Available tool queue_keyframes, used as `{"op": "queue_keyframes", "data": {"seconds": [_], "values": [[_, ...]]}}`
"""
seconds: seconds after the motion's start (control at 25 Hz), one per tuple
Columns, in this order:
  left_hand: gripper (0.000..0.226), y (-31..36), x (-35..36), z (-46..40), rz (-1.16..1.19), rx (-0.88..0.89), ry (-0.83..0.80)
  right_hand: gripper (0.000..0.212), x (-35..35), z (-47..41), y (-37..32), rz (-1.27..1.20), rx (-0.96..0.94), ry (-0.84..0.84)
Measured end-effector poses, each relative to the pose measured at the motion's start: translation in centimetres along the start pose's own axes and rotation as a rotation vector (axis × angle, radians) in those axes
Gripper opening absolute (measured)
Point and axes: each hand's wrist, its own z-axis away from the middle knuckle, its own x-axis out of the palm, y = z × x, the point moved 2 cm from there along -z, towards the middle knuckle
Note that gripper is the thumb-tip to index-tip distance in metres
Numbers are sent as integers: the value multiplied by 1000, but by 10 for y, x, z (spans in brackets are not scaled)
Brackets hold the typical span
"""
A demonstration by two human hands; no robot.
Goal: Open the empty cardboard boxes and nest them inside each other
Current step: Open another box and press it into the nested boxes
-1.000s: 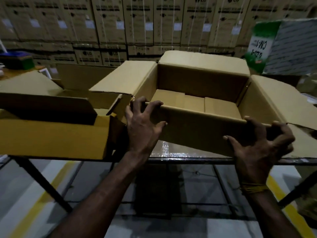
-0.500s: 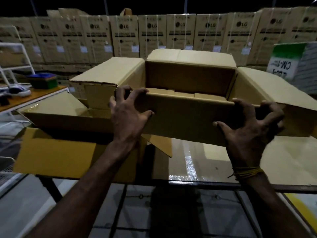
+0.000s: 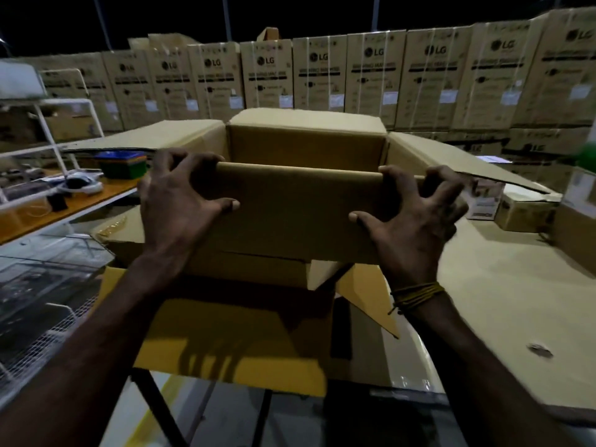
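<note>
Cardboard box (image 3: 300, 217), flaps open, gripped by both hands above larger box (image 3: 232, 343).

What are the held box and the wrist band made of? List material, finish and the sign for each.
Held box: cardboard, matte brown; folded flaps and creased edges show it.
Wrist band on the right hand: probably yellowish thread or cord wound in several strands; too dim to be sure.
</note>
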Motion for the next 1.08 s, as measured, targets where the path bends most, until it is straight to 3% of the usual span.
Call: {"op": "queue_keyframes", "data": {"seconds": [0.4,0.64,1.08], "values": [[70,-142,-10,-78,14,-20,-96,65,103,9,-114,91,25,-26],[69,-203,24,-87,60,-86,-193,64,160,28,-136,224,90,-84],[69,-212,50,-107,59,-85,-344,69,178,12,-136,289,177,-214]]}}
